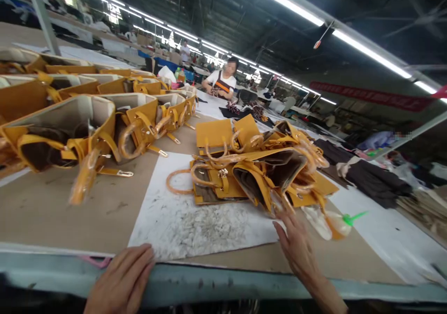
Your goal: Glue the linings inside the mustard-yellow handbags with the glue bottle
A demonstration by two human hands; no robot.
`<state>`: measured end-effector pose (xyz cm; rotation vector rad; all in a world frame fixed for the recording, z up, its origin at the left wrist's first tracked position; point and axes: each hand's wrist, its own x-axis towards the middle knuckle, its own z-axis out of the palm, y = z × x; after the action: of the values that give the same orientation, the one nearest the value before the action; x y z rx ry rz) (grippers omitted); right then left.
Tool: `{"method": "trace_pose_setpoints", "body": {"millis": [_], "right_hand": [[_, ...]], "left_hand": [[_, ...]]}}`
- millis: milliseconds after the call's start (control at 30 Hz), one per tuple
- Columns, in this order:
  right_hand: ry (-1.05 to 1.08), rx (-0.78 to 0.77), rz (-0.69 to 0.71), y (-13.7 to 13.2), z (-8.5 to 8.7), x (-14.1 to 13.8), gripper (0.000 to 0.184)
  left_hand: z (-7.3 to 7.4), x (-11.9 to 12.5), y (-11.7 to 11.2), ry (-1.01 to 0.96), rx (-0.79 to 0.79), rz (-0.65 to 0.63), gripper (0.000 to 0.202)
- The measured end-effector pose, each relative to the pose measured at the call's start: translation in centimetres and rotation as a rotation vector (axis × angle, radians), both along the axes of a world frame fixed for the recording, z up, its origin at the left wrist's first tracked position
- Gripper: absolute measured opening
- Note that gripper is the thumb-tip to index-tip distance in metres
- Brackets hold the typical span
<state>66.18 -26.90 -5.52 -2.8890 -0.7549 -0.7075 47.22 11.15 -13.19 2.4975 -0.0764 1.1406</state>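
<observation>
My left hand (122,276) lies flat on the table's near edge, fingers stretched out and nothing in it. Its fingertips reach the corner of a smudged white sheet (209,230). Farther right, my right hand (296,244) is stretched toward a pile of mustard-yellow handbags (244,179), thumb apart from the fingers. Its fingertips are at a plastic-wrapped bag handle (281,204); whether they touch it I cannot tell. Just right of this hand lie a crumpled whitish piece (317,223) and a squeeze bottle (338,225) with a green nozzle.
Rows of open yellow handbags (70,118) stand at the left, straps and handles hanging forward. Across the table a person (223,81) handles small dark pieces. Dark folded cloth (377,179) lies to the right. A metal post (42,16) rises at the far left.
</observation>
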Motion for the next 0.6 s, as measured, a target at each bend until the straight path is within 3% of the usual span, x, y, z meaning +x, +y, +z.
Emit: {"method": "trace_pose_setpoints", "body": {"millis": [100, 200, 333, 433, 600], "right_hand": [[0.156, 0.072, -0.157, -1.1, -3.7, 0.1, 0.027], [0.201, 0.117, -0.27, -2.6, -5.4, 1.1, 0.031], [0.174, 0.145, -0.314, -3.5, -6.2, 1.6, 0.037], [0.137, 0.167, -0.403, -3.5, -6.3, 1.3, 0.046], [0.21, 0.335, -0.595, -3.7, -6.2, 0.8, 0.059]], "left_hand": [[0.7, 1.1, 0.2, 0.04, 0.04, 0.037, 0.03], [1.8, 2.6, -0.4, 0.112, 0.01, 0.059, 0.032], [1.6, 3.7, -0.7, 0.141, 0.002, 0.088, 0.028], [0.9, 3.8, -0.7, 0.149, 0.007, 0.179, 0.019], [0.8, 4.0, -0.9, 0.328, 0.01, 0.316, 0.028]]}}
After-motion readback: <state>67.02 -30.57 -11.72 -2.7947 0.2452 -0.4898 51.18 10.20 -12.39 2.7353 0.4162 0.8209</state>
